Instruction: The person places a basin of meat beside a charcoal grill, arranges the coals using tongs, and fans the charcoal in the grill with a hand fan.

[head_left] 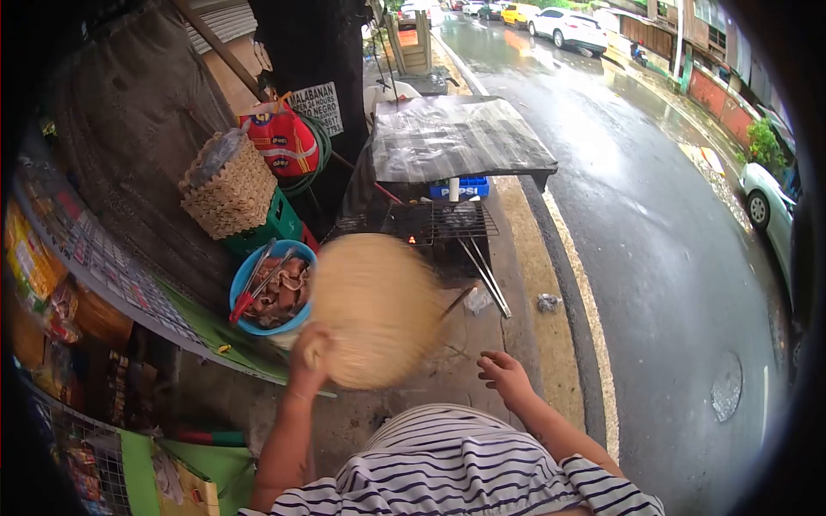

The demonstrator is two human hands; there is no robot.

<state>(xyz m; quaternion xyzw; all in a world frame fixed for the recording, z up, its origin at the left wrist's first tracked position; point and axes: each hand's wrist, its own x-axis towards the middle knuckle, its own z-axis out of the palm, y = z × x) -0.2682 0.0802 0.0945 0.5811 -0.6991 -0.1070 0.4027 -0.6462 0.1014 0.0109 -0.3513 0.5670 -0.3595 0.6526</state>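
Note:
My left hand [313, 351] is closed around the handle end of a round woven hand fan [379, 310]. The fan is smeared by motion and covers part of the grill behind it. My right hand [503, 377] hangs in the air over the pavement, fingers loosely apart, with nothing seen in it. Beyond the fan stands a charcoal grill [443, 219] with a wire grate and a small orange glow. Metal tongs [486, 279] lean out from its right side. Left of the fan, a blue basin [243, 325] holds raw meat [284, 292] and red-handled tongs [245, 301].
A sheet-covered table [465, 129] stands behind the grill, with a blue Pepsi crate [465, 187] below. A woven basket [228, 185] sits on a green crate [274, 224]. Store goods [39, 275] line the left. A wet road [654, 258] with cars runs along the right.

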